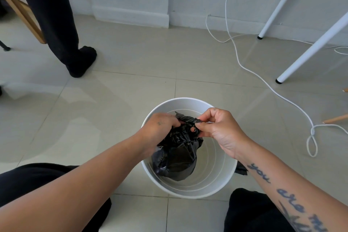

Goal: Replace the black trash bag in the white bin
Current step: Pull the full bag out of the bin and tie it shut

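A round white bin (pixel 212 186) stands on the tiled floor between my knees. A crumpled black trash bag (pixel 177 158) hangs inside it, bunched at the top. My left hand (pixel 160 128) grips the bag's gathered top from the left. My right hand (pixel 220 128) pinches the bunched plastic from the right, thumb and fingers curled on it. Both hands are over the bin's opening. A scrap of black plastic (pixel 241 170) shows outside the bin's right side, under my right forearm.
Another person's leg in black (pixel 62 30) stands at the upper left beside a wooden frame (pixel 22 11). White table legs (pixel 308 51) slant in at the upper right. A white cable (pixel 263 84) loops across the floor on the right.
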